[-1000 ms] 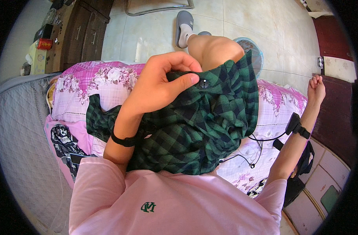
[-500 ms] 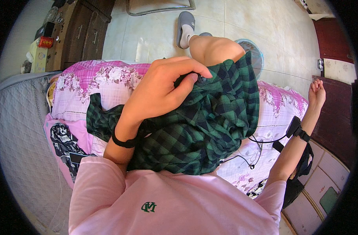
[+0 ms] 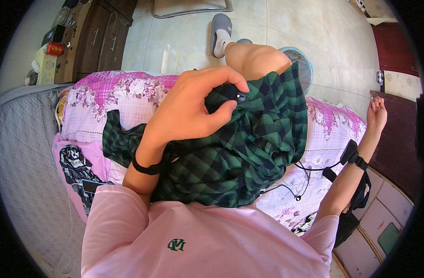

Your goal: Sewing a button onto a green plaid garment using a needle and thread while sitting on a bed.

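Note:
A green and dark plaid garment (image 3: 212, 171) lies bunched across my lap. My left hand (image 3: 193, 102) is over its upper part, with thumb and index finger apart on either side of a small dark round button (image 3: 241, 97). The button lies on the cloth between the fingertips, not pinched. Far out to the right, my right hand (image 3: 377, 113) is raised away from the garment, its fingers pressed together. Whatever those fingers hold, if anything, is too small to make out.
A floral pink bedspread (image 3: 101, 118) is beneath me. Black cables (image 3: 309, 169) trail by my right side. A phone (image 3: 90, 186) rests at the left. Beyond my knee stands a bluish bin (image 3: 306, 69), and a dark wooden cabinet (image 3: 103, 41) is at the far left.
My left thumb and index finger have parted, uncovering the button they were pinching. My right hand stays out at the right, slightly shifted.

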A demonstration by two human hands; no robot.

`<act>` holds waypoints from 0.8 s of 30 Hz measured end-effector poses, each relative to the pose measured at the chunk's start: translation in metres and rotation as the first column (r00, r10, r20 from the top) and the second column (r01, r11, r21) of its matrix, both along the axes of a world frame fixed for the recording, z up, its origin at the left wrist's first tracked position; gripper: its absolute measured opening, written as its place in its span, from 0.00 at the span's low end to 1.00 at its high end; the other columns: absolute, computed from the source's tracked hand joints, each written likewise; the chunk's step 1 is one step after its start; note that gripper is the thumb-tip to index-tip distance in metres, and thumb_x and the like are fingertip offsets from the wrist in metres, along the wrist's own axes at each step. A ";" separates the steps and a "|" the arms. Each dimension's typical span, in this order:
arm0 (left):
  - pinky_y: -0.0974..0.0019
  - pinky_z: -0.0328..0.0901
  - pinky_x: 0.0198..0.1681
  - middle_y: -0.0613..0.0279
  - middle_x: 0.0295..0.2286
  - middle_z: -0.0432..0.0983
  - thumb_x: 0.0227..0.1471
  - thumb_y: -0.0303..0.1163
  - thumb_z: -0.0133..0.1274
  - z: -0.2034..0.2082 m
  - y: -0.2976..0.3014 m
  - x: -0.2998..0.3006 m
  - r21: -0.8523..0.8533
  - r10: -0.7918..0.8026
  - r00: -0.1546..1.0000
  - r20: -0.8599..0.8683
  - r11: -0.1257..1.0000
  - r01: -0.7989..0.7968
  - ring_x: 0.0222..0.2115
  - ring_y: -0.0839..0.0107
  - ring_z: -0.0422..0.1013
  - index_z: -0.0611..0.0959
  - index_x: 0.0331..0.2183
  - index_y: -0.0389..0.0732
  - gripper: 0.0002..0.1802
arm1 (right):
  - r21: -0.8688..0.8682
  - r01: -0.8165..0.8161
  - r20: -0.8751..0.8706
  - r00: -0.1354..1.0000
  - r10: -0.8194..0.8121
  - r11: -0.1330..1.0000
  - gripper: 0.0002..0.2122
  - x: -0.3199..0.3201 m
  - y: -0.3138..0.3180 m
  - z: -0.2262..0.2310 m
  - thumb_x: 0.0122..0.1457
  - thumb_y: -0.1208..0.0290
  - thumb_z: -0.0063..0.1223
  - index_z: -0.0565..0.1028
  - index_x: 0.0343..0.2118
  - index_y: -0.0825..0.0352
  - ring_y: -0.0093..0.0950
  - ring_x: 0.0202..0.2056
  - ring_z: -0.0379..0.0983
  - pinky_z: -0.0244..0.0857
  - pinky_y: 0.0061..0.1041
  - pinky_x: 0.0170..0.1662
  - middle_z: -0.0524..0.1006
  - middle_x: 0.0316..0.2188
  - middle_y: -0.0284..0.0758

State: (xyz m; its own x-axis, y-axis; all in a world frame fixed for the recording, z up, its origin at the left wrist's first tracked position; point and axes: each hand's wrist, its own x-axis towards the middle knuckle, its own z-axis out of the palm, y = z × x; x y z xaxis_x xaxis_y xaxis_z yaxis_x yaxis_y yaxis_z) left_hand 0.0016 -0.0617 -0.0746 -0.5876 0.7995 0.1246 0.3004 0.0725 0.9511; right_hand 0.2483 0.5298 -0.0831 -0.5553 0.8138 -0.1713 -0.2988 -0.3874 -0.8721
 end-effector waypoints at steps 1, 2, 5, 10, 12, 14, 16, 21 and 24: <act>0.74 0.65 0.35 0.64 0.28 0.77 0.44 0.22 0.56 0.000 0.001 0.001 0.014 0.002 1.000 0.001 1.000 -0.002 0.30 0.76 0.71 0.79 0.35 0.37 0.11 | 0.017 -0.005 0.001 1.000 0.005 1.000 0.10 0.002 0.003 0.001 0.70 0.71 0.31 0.60 0.32 0.71 0.24 0.24 0.56 0.51 0.19 0.23 0.63 0.26 0.35; 0.74 0.65 0.35 0.64 0.28 0.77 0.44 0.22 0.56 0.000 0.001 0.001 0.013 0.004 1.000 0.001 1.000 -0.004 0.30 0.76 0.71 0.79 0.35 0.37 0.11 | 0.033 -0.012 0.002 1.000 0.012 0.999 0.10 0.001 0.003 0.002 0.70 0.72 0.31 0.60 0.32 0.71 0.24 0.24 0.56 0.51 0.19 0.23 0.63 0.26 0.35; 0.74 0.65 0.34 0.65 0.27 0.77 0.43 0.23 0.60 0.000 0.000 0.002 -0.035 0.021 1.000 0.013 0.999 -0.021 0.29 0.77 0.72 0.79 0.34 0.37 0.12 | 0.029 0.012 0.014 1.000 -0.013 0.999 0.10 -0.002 0.006 0.007 0.70 0.72 0.31 0.61 0.32 0.71 0.24 0.23 0.56 0.52 0.19 0.23 0.62 0.25 0.35; 0.75 0.65 0.34 0.65 0.27 0.77 0.43 0.24 0.62 0.000 0.002 0.003 -0.035 0.057 0.998 0.008 0.998 -0.057 0.28 0.77 0.72 0.79 0.34 0.38 0.12 | -0.020 -0.026 -0.057 0.998 0.025 0.999 0.09 0.012 0.040 0.019 0.69 0.73 0.32 0.61 0.32 0.72 0.24 0.23 0.56 0.51 0.20 0.23 0.62 0.25 0.35; 0.74 0.65 0.34 0.65 0.27 0.77 0.43 0.24 0.62 0.001 0.001 0.003 -0.034 0.059 0.998 -0.001 0.998 -0.059 0.29 0.77 0.72 0.79 0.34 0.38 0.12 | -0.001 -0.054 -0.050 0.997 0.054 0.999 0.09 0.010 0.041 0.021 0.69 0.73 0.32 0.61 0.33 0.72 0.24 0.23 0.55 0.51 0.20 0.23 0.62 0.25 0.35; 0.74 0.66 0.34 0.65 0.27 0.77 0.43 0.24 0.63 0.001 0.000 0.003 -0.029 0.058 0.998 -0.010 0.998 -0.059 0.29 0.77 0.73 0.79 0.34 0.38 0.12 | 0.005 -0.017 -0.049 0.999 0.017 1.000 0.08 0.009 0.043 0.026 0.69 0.74 0.32 0.61 0.34 0.72 0.24 0.23 0.55 0.51 0.21 0.24 0.61 0.25 0.35; 0.73 0.66 0.35 0.65 0.28 0.77 0.43 0.24 0.63 0.000 0.000 0.004 0.021 0.060 0.997 -0.042 0.998 -0.059 0.29 0.76 0.73 0.79 0.34 0.37 0.13 | -0.054 0.044 -0.081 0.996 -0.048 0.998 0.07 0.010 0.046 0.032 0.68 0.76 0.35 0.64 0.35 0.75 0.23 0.21 0.53 0.49 0.21 0.23 0.60 0.22 0.34; 0.72 0.67 0.36 0.64 0.28 0.78 0.43 0.24 0.62 -0.001 0.003 0.007 0.056 0.090 0.996 -0.028 0.995 -0.088 0.30 0.74 0.74 0.80 0.35 0.36 0.13 | -0.070 -0.013 -0.113 0.994 0.005 0.997 0.06 0.017 0.067 0.042 0.67 0.78 0.34 0.63 0.35 0.74 0.23 0.21 0.53 0.49 0.21 0.23 0.61 0.24 0.35; 0.71 0.68 0.35 0.63 0.28 0.79 0.43 0.24 0.62 -0.003 0.003 0.008 0.040 0.088 0.996 -0.016 0.995 -0.087 0.30 0.73 0.75 0.80 0.35 0.36 0.13 | -0.056 -0.011 -0.089 0.996 0.006 0.998 0.05 0.013 0.076 0.049 0.67 0.78 0.34 0.63 0.35 0.74 0.23 0.22 0.53 0.50 0.21 0.23 0.61 0.25 0.35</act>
